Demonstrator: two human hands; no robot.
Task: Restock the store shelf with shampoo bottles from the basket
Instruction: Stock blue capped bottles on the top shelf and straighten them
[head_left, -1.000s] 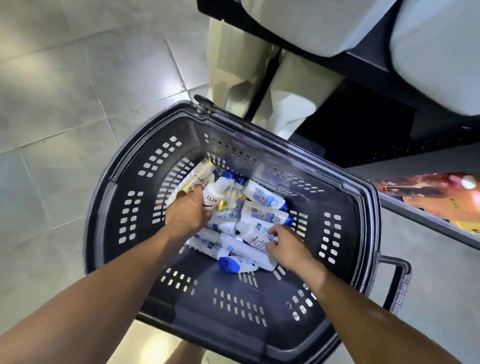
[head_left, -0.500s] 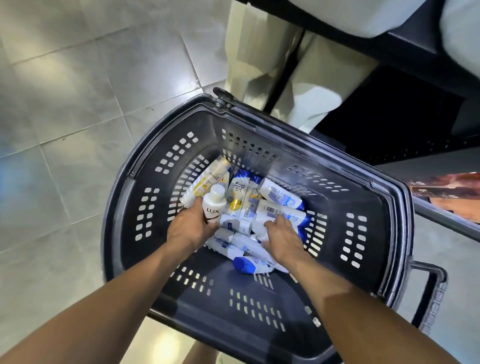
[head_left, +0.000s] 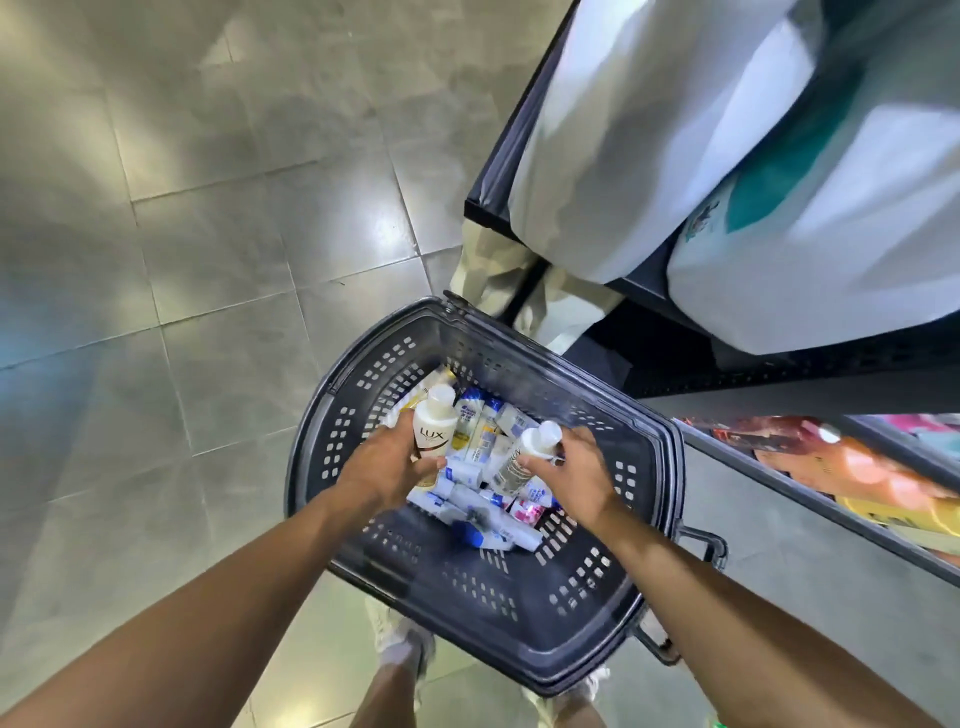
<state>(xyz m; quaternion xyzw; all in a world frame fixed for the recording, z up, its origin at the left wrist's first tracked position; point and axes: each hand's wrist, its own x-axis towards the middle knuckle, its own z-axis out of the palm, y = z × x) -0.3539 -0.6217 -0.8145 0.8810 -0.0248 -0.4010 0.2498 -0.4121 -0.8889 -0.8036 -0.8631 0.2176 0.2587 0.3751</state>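
Above the basket (head_left: 311, 441), the left grip (head_left: 384, 467) is grasping a LUX bottle (head_left: 434, 428); the right grip (head_left: 576, 478) is grasping a second bottle (head_left: 522, 460).

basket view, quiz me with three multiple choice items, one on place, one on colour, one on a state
1. The store shelf is on which side of the basket?
A. the person's right
B. the person's left
C. behind the person

2. The basket is:
A. red
B. dark grey
C. green

3. The right hand is:
A. flat and empty
B. an empty fist
C. holding a white bottle

1 A: its edge runs along the frame's right side.
2 B: its perforated walls are dark grey.
3 C: fingers curl round the bottle, while the left hand holds a LUX bottle.
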